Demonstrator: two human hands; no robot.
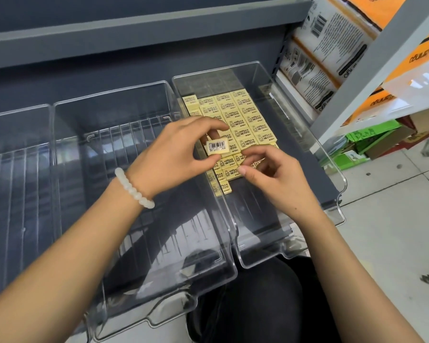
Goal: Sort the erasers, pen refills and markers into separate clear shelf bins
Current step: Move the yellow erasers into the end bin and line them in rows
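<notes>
**One eraser turned up between the fingers, the rest already in rows**

While the left hand [181,147] holds a single eraser [217,147] over the right clear bin [307,134], the right hand [270,174] waits just beside it, lower and nearer to the person. The eraser is pinched at its edges by the left fingers [208,126] and thumb, and its barcode side faces up. I think it is held so because the erasers already in the bin [243,120] all show the printed rabbit side, so this one probably must be turned over before it goes down.

Those erasers lie flat in tight rows, beyond and under the fingers, against the far part of the bin. Near the right fingertips the rows are less regular and some pieces sit a little crooked. Packing them flat and edge to edge seems to be chosen to use the floor of the bin well.

The right fingers [243,169] are loosely curled, thumb near the forefinger. Whether they pinch a small piece I cannot tell; nothing shows clearly between them. They hover just above the front erasers, perhaps ready to receive or straighten one.

To the left of the left hand stands a middle clear bin [109,115], and another one [18,134] further left. No erasers, refills or markers show in them. Pen refills and markers are not in view, so the eraser part of the sorting seems to be the step in hand.
</notes>
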